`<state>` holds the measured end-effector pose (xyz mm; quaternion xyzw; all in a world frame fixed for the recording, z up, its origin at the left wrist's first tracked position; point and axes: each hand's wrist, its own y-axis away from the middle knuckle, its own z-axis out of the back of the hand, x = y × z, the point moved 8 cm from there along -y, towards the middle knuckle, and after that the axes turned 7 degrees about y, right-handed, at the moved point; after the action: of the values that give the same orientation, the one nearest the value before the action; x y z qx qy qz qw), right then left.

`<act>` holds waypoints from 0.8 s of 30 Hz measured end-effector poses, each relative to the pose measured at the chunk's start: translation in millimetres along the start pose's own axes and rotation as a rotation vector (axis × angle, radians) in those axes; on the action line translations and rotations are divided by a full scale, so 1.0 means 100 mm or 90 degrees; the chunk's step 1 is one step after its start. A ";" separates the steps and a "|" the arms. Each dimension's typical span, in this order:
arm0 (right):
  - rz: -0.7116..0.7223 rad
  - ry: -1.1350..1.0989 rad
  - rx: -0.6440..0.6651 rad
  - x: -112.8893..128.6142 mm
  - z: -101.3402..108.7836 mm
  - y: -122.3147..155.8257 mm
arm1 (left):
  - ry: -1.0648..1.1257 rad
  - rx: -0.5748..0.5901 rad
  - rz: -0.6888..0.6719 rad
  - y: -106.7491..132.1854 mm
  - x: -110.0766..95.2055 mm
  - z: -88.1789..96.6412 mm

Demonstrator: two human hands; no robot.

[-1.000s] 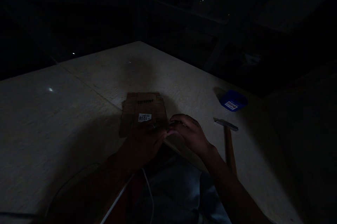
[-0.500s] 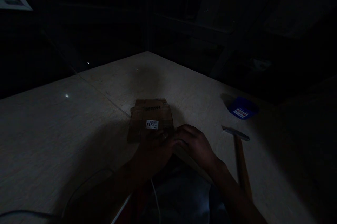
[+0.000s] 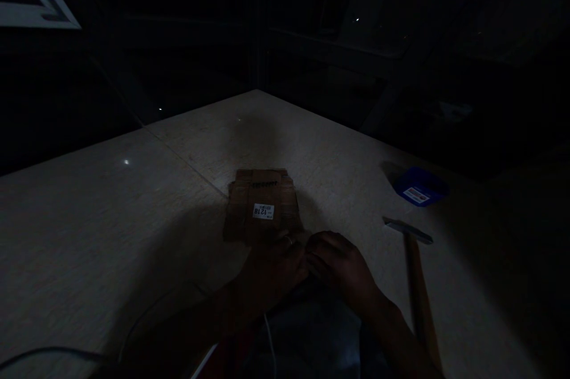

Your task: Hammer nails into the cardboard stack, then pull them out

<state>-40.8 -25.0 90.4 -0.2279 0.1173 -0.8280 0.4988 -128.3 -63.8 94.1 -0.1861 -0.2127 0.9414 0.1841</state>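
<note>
Hands (image 3: 341, 263) drawn farther back from the cardboard label (image 3: 263, 211), white frame (image 3: 40, 15) now in view, upper left

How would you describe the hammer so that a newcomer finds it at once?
On the pale surface, look right of the person's right hand. The hammer lies there, nearer the camera than the blue container. Unlike that container or the brown cardboard, it has a slim metal head and long wooden handle.

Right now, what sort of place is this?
Probably a small, improvised work spot, though it's too dark to be sure: a wooden-handled hammer, a blue tub and some labelled cardboard on one broad pale surface.
</note>
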 end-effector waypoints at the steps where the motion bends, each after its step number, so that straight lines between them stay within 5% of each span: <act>1: 0.003 0.006 -0.004 0.02 0.02 0.02 | 0.003 -0.016 -0.001 0.01 -0.01 -0.01; 16: 0.055 0.095 -0.053 0.22 0.13 0.32 | 0.044 -0.084 0.032 0.12 -0.15 -0.14; 24: 0.043 0.104 -0.052 0.21 0.12 0.40 | 0.067 -0.059 0.046 0.13 -0.20 -0.20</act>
<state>-12.0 -61.8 89.5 -0.1757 0.1991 -0.8210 0.5054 -106.1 -76.3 76.4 -0.2516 -0.2393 0.9253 0.1522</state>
